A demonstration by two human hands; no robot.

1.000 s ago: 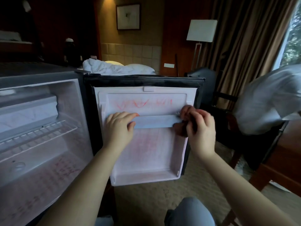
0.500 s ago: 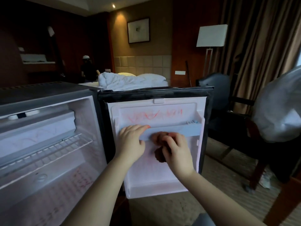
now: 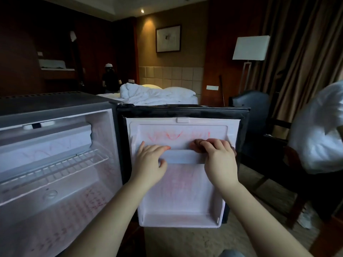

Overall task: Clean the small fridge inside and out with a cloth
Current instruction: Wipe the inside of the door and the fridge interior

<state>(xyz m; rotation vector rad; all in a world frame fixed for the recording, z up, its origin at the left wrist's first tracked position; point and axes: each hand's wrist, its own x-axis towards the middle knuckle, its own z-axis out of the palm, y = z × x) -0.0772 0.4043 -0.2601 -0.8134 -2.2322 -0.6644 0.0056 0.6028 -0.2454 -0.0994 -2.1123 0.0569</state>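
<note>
Here the right grip [image 3: 219, 160] is closed round a dark cloth [image 3: 195, 145], its fingers curled over it and pressing it to the top edge of the door rail [image 3: 183, 156]. The left grip [image 3: 151, 160] clasps the same rail, fingers over the top, thumb on the front. The rail crosses the white inside of the open fridge door [image 3: 181, 197], which is streaked with red marks [image 3: 172, 136]. Left of the door, the fridge [image 3: 55, 106] stands open, showing a wire shelf [image 3: 61, 166].

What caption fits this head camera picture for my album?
Left hand grips the white plastic door rail; right hand holds a dark brown cloth on it.
</note>
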